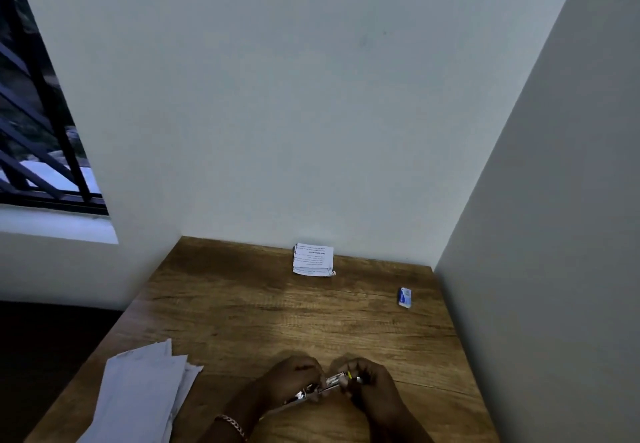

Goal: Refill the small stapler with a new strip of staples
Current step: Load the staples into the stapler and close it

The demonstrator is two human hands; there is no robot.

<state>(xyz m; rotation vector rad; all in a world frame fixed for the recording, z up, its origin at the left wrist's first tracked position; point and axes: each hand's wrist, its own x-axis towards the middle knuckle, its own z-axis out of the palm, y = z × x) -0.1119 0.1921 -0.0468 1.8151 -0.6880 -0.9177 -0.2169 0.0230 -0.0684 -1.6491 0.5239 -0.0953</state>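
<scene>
A small metal stapler [323, 387] lies between both hands just above the near edge of the wooden table [277, 314]. My left hand [291, 378] grips its left part, and my right hand [372, 385] pinches its right end, where a small yellow bit shows. Fingers cover most of the stapler, so whether it is open or holds a staple strip cannot be told. A small blue and white staple box [404, 297] rests on the table at the far right, well apart from both hands.
A folded printed paper stack [313, 259] sits at the back against the wall. Loose white sheets [138, 397] overhang the table's near left corner. Walls close the table at the back and right. A barred window [38, 131] is at the left.
</scene>
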